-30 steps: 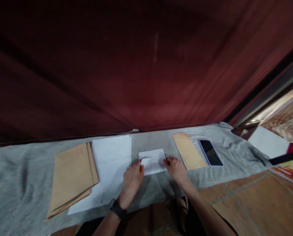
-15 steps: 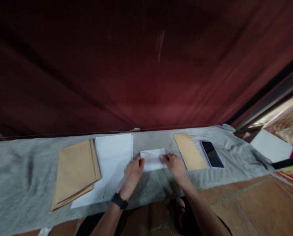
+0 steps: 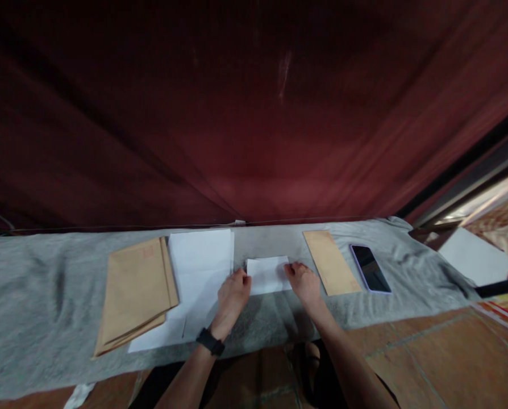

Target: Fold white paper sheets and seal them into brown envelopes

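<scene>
A folded sheet of white paper (image 3: pixel 269 276) lies on the grey cloth between my hands. My left hand (image 3: pixel 233 294) has its fingers curled closed at the paper's left edge. On the opposite edge, my right hand (image 3: pixel 304 286) pinches the paper near its right side. Larger white sheets (image 3: pixel 203 255) lie just left of my left hand, partly covered by a stack of brown envelopes (image 3: pixel 137 284). Beside my right hand rests a single narrow brown envelope (image 3: pixel 333 262).
A phone (image 3: pixel 370 268) in a light purple case lies right of the single envelope. The grey cloth (image 3: pixel 36 301) covers a long, narrow surface against a dark red backdrop (image 3: pixel 254 142). Brown floor tiles (image 3: pixel 441 352) show along the near edge.
The view has shifted slightly, so most things sit a little further right. Both hands stay at the folded paper's sides; its top edge now looks flatter.
</scene>
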A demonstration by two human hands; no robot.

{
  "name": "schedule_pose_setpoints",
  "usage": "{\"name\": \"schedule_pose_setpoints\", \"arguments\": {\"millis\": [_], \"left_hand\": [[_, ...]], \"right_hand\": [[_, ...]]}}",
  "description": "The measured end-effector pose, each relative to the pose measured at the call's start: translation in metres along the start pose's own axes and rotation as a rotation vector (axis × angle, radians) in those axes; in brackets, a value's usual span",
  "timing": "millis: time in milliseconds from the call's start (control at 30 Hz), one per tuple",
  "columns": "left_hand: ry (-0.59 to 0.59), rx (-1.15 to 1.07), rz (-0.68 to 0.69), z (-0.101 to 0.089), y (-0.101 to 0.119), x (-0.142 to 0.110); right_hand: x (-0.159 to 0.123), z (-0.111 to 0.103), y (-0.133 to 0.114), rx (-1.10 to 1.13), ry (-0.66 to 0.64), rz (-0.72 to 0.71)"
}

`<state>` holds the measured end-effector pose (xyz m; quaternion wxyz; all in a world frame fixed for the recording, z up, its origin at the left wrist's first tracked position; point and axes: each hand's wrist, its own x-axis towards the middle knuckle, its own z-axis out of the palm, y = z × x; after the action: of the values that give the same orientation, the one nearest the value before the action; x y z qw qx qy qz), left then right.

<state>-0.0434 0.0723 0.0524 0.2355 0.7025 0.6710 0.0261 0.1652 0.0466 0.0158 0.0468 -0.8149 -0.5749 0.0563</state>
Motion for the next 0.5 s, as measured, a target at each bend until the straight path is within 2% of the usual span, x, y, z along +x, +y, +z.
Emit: {"name": "schedule_pose_setpoints", "arguments": {"millis": [500], "left_hand": [[0.12,0.168,0.038,0.012,0.008,-0.006]], "right_hand": [[-0.001,-0.006,-0.007,-0.041,0.022,0.028]]}}
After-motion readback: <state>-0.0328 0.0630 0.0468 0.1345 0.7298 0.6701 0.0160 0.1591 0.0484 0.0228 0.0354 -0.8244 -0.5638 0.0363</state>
